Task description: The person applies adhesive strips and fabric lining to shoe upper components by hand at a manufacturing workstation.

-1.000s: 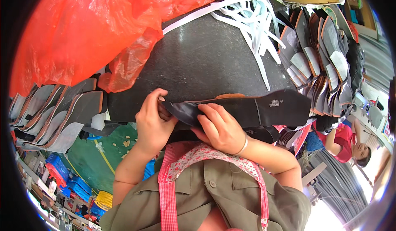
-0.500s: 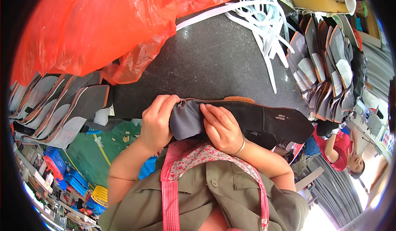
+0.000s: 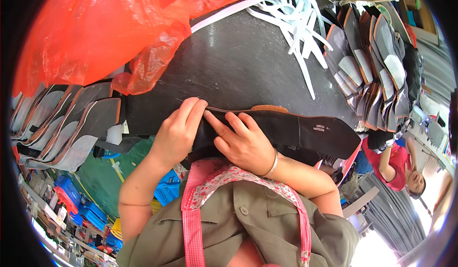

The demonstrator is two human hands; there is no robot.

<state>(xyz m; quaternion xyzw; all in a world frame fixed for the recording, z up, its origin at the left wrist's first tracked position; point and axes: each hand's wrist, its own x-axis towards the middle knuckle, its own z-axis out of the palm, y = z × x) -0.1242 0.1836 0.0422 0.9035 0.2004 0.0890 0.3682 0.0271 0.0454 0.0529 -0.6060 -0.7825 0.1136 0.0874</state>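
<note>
A long black boot upper piece (image 3: 320, 134) stretches from between my hands to the right along the near edge of the dark table, printed with small light marks near its right end. A brown tab (image 3: 269, 108) shows along its far edge. My left hand (image 3: 172, 131) pinches the left part of that edge, fingertips pressed together. Close beside it, my right hand (image 3: 245, 145) lies over the piece, index fingertip at the pinched edge and the other fingers bent. Both hands hide the left end of the piece. More black material hangs below it, against my apron (image 3: 214, 189).
A red plastic bag (image 3: 109, 33) covers the far left of the table (image 3: 234, 62). White strips (image 3: 298, 24) lie tangled at the far side. Stacked upper pieces stand at left (image 3: 88, 124) and right (image 3: 377, 62). A person in red (image 3: 389, 164) is beyond, at right.
My right hand has moved left, up against my left hand. The grey-blue face that showed between them is out of sight, and black material shows there. The view has shifted slightly.
</note>
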